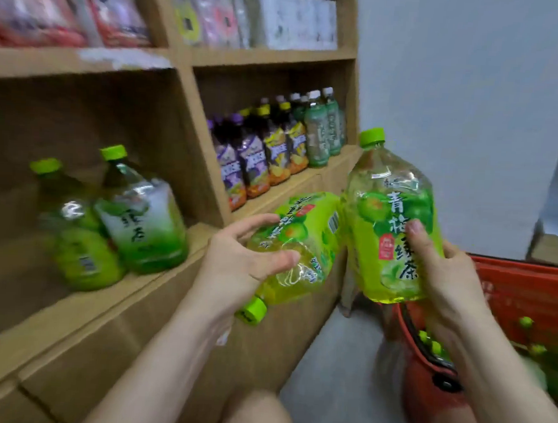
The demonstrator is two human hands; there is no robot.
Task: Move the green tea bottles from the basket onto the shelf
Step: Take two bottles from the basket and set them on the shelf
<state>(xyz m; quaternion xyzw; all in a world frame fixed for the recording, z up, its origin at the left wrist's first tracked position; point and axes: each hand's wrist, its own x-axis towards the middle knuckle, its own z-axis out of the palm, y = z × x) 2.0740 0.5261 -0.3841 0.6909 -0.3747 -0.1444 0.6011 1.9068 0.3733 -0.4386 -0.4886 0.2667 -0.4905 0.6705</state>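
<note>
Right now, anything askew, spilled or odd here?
Yes: the left hand holds its bottle nearly upside down, cap toward the person. The right hand holds the other bottle upright. The two shelf bottles look tilted, though that may be lens distortion. No spill visible.

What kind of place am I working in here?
Most likely a small shop or its stockroom: wooden shelves hold rows of labelled drink bottles and packaged goods, and a red shopping basket sits at right.
</note>
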